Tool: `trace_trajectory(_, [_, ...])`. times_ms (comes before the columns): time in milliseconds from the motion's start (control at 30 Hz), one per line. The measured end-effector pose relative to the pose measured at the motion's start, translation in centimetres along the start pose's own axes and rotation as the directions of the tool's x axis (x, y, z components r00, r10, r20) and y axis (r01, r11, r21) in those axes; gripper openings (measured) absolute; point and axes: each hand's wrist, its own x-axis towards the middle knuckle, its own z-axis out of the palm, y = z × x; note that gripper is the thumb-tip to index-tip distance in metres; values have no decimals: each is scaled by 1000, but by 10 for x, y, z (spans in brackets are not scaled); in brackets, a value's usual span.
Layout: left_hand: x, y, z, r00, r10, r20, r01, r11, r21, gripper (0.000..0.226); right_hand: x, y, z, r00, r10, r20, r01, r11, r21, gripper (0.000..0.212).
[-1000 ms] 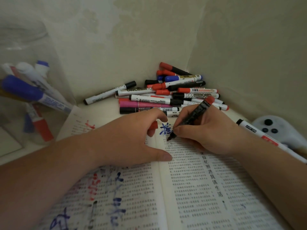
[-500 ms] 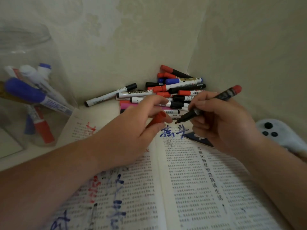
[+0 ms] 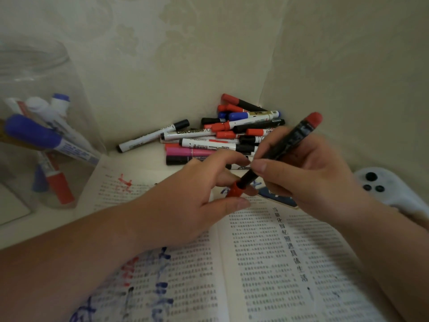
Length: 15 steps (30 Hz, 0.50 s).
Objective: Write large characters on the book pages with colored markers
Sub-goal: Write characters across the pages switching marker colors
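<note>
The book (image 3: 267, 263) lies open before me and the work is, I think, only partly done. The left page already carries several large characters, red strokes (image 3: 124, 182) near its top and blue and red ones (image 3: 160, 287) lower down. The right page shows only some blue strokes at its top beside the fold, half hidden behind my hands, and the rest of it is plain print. So I judge that much of this page is not yet written on, and other colours wait in the pile of markers (image 3: 227, 135) in the corner behind the book. At this moment I am not writing. My right hand (image 3: 313, 177) is curled around a black-bodied marker (image 3: 290, 140) with a red end, held up above the top of the right page and tilted, its lower end pointing down to my left. My left hand (image 3: 192, 194) pinches the red cap (image 3: 235, 191) between the thumb and the curled fingers (image 3: 227, 156), and the marker's tip meets the mouth of this cap. Whether it is pushed fully in, I cannot tell. It seems I am closing this marker, perhaps to take another colour.
</note>
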Motion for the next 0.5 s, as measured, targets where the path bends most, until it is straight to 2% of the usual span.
trace_trajectory(133, [0,1,1,1000,3,-4,-3,998,-69,44,-3,2,7,996,23,86,1,964,-265,27])
trace_trajectory(200, [1,2,1,1000,-20,-16,18,991,-134,42,-4,2,12,997,-28,72,45,971,-235,39])
trace_trajectory(267, [2,2,1,999,-46,-13,43,984,-172,42,-2,1,15,996,-91,-18,88,986,-143,46])
trace_trajectory(367, [2,0,2,997,-75,-8,72,981,-180,39,-1,1,18,961,-248,-125,212,945,-250,29])
trace_trajectory(500, [2,2,2,997,-77,-18,72,978,-195,34,0,3,23,933,-342,-115,294,905,-307,46])
